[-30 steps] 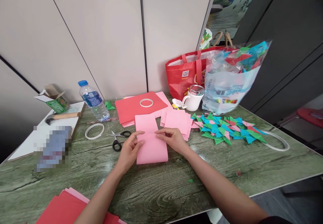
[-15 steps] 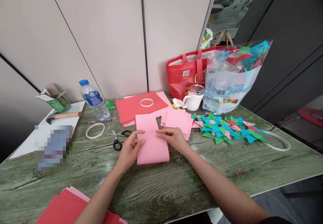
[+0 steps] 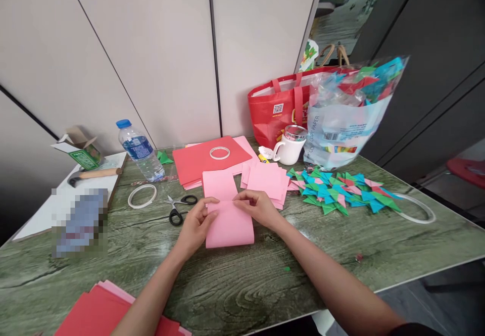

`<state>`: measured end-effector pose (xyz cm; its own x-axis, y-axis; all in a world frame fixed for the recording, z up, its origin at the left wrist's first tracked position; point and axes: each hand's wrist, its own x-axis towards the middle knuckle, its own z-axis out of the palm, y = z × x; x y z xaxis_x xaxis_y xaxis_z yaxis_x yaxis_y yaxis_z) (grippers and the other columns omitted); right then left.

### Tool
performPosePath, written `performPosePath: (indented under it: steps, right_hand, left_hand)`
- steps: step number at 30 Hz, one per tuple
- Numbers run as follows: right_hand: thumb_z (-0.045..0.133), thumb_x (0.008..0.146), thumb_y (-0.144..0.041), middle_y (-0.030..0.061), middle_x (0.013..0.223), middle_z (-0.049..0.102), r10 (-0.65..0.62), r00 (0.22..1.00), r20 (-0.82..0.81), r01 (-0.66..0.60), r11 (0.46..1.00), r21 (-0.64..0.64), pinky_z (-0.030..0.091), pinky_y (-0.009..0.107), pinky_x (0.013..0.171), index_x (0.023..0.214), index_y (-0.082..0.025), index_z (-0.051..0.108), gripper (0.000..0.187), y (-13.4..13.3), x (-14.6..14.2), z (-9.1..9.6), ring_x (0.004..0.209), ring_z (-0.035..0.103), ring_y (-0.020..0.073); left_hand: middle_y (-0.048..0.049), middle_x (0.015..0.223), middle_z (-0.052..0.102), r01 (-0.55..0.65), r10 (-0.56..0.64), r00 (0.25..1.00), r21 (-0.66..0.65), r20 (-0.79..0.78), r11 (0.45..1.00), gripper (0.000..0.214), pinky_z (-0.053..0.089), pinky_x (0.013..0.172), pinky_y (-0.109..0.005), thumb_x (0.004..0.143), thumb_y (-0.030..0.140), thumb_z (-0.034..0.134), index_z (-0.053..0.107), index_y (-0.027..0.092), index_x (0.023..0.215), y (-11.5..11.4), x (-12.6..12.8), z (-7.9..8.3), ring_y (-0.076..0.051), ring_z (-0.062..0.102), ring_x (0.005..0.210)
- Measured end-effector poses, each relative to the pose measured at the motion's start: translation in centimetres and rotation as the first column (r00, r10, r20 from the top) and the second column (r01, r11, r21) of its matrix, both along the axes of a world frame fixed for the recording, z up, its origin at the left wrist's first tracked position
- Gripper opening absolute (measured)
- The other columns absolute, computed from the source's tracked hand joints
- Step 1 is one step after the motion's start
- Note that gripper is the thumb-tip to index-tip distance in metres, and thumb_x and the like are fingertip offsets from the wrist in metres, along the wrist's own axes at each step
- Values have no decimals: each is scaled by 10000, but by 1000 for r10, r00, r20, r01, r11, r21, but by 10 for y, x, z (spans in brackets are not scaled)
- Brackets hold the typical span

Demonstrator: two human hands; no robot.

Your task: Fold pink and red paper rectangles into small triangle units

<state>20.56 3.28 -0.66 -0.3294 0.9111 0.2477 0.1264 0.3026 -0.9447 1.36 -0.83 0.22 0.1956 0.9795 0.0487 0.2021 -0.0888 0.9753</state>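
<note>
A pink sheet of paper (image 3: pixel 230 225) lies in front of me, its near part curled over toward the far side without a flat crease. On its left edge my left hand (image 3: pixel 197 223) pinches the turned-over flap between thumb and fingers. My right hand (image 3: pixel 257 207) grips the same flap at its right corner, thumb against forefinger. The far part of the sheet stays flat beyond my fingertips. Black-handled scissors (image 3: pixel 182 208) lie just left of my left hand, blades apart. Beyond my right hand rests a stack of small pink paper pieces (image 3: pixel 267 180).
Red sheets (image 3: pixel 197 164) carry a tape roll (image 3: pixel 220 152); another roll (image 3: pixel 142 195) lies left, near a water bottle (image 3: pixel 140 151). A white mug (image 3: pixel 291 146), red bag (image 3: pixel 265 116), plastic bag (image 3: pixel 337 129) and folded paper pieces (image 3: pixel 337 189) occupy the right. More red sheets (image 3: pixel 91 310) lie near left.
The flap's edge now shows as a line at my fingertips, across the pink sheet. My hands have barely moved, and the view has shifted slightly.
</note>
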Motion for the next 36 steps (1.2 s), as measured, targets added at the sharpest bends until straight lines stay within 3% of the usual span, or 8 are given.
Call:
performPosePath:
  steps: [6, 14, 27, 32, 36]
  right_hand:
    - [566, 754, -271, 45, 769, 678, 30, 998, 56, -31, 999, 14, 445, 263, 651, 742, -158, 661, 148, -2, -3, 1, 718, 600, 167]
    - [534, 760, -239, 31, 706, 646, 17, 992, 121, -19, 1000, 16, 414, 243, 604, 687, -140, 623, 151, -4, -6, 1, 665, 568, 147]
    - [545, 752, -289, 21, 692, 633, 90, 991, 101, -86, 995, -46, 378, 236, 570, 688, -144, 631, 181, -4, -6, -3, 640, 539, 139]
    - [532, 761, -300, 8, 654, 589, -119, 993, 0, 119, 993, -23, 376, 237, 580, 662, -145, 588, 192, -5, -9, -2, 622, 508, 129]
    - [537, 755, -348, -11, 602, 537, -267, 950, -160, 255, 963, -93, 363, 230, 548, 653, -147, 562, 227, -5, -11, -2, 568, 463, 111]
  left_hand:
    - [70, 502, 371, 4, -2, 999, 35, -53, 999, 259, 211, 411, -178, 781, 319, 523, 501, 179, 997, -1, 3, 3, -76, 314, 437]
    - [53, 508, 460, -4, 5, 1000, -31, 21, 1000, 342, 215, 386, -170, 762, 352, 544, 486, 187, 1057, -2, 2, 2, -77, 370, 408]
    - [52, 518, 479, 21, -21, 1000, -42, 9, 999, 281, 244, 399, -162, 767, 345, 543, 492, 179, 988, -2, 3, 3, -73, 380, 429]
    - [37, 590, 556, -86, 105, 973, -101, 205, 991, 472, 338, 456, -165, 712, 369, 609, 471, 172, 1118, 0, 3, 5, -80, 471, 484]
    - [-62, 839, 643, -124, 185, 901, -177, 391, 976, 573, 467, 600, -245, 666, 397, 648, 489, 140, 1153, -2, 10, 3, -145, 579, 668]
